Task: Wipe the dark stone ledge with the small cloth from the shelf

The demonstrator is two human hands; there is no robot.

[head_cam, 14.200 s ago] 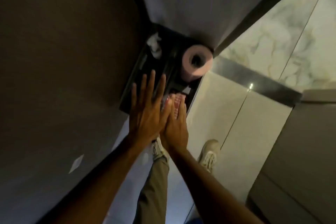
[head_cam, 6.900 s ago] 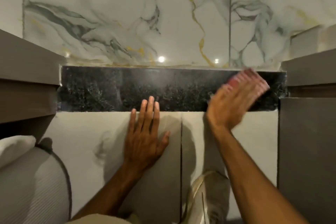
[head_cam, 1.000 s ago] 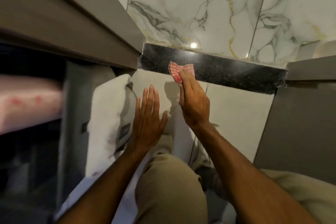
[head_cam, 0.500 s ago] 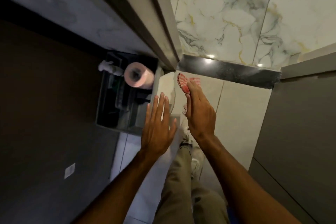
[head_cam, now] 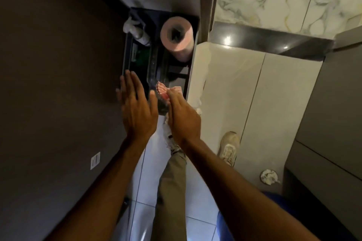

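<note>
My right hand [head_cam: 183, 118] holds the small red-and-white checked cloth [head_cam: 163, 91] by its fingertips, just over the near end of the dark shelf [head_cam: 156, 60]. To its left my left hand [head_cam: 137, 109] is flat, fingers spread, with nothing in it. The dark stone ledge [head_cam: 274, 42] runs along the foot of the marble wall at the upper right, well away from both hands, with light spots reflected on it.
On the shelf stand a pink paper roll [head_cam: 177, 37] and a pale crumpled item [head_cam: 135, 29]. A dark panel [head_cam: 49, 84] fills the left, a grey cabinet [head_cam: 331, 113] the right. My leg and shoes [head_cam: 228, 148] are on the pale tile floor.
The view has swung left from the ledge to the shelf. My right hand has carried the cloth off the ledge to the shelf's near end, and my left hand moved along beside it.
</note>
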